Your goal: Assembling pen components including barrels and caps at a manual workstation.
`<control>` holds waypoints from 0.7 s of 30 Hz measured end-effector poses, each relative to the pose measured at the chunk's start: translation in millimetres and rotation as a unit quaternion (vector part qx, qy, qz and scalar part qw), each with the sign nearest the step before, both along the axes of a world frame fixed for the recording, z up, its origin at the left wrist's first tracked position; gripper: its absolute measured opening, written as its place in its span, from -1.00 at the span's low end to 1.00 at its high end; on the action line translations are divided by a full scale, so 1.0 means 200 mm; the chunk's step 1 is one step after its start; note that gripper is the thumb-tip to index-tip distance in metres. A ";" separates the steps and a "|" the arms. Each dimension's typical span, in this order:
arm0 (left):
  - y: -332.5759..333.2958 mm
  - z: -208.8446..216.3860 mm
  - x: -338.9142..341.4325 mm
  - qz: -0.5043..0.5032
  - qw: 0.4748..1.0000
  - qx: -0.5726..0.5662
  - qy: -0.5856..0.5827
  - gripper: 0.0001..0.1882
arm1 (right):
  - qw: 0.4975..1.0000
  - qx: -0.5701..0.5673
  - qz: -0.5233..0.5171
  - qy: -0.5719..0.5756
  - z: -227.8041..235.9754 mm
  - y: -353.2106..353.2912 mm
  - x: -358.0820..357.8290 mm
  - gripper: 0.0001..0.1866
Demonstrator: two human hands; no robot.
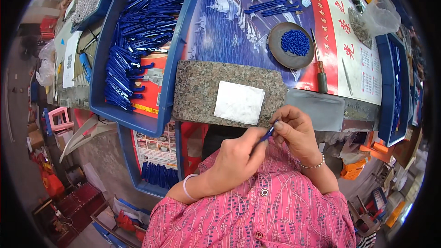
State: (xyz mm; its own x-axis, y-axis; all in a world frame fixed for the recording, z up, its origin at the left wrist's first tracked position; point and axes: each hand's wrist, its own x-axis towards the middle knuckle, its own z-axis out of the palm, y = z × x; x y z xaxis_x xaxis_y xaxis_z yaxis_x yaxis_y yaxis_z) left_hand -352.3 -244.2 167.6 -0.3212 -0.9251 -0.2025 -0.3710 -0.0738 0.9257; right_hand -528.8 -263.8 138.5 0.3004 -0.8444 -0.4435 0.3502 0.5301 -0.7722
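A slim blue plastic stick (268, 134) is pinched between both hands, in front of the near edge of a granite slab (197, 92). My left hand (240, 152) grips its lower end with closed fingers. The thumb and fingers of my right hand (296, 131) close around its upper end; its tip is partly hidden by them. A folded white paper (239, 102) lies on the slab, just beyond my hands. Farther off, a round dish (279, 55) holds many small blue pieces. Several blue sticks (275, 7) lie loose behind the dish.
At left stands a large blue tray (171, 87) heaped with blue sticks. A lower blue tray (128, 156) holds more beneath it; another blue tray (383, 87) stands right. A screwdriver (322, 80) and a thin metal tool (347, 77) lie right of the dish, near a clear plastic bag (381, 16).
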 end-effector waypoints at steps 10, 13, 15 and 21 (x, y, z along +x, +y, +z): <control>0.01 -0.09 0.21 0.124 0.888 0.348 0.275 -0.73 | 0.882 -0.325 0.119 0.321 0.00 -0.14 0.14 -0.88; 0.04 -0.13 0.22 0.173 0.902 0.283 0.276 -0.78 | 0.796 -0.429 0.155 0.397 0.00 -0.15 0.15 -0.86; 0.05 -0.15 0.21 0.178 0.893 0.300 0.285 -0.79 | 0.780 -0.444 0.171 0.406 0.01 -0.15 0.15 -0.85; 0.06 -0.22 0.17 0.177 0.888 0.313 0.288 -0.81 | 0.777 -0.442 0.217 0.393 0.02 -0.17 0.13 -0.85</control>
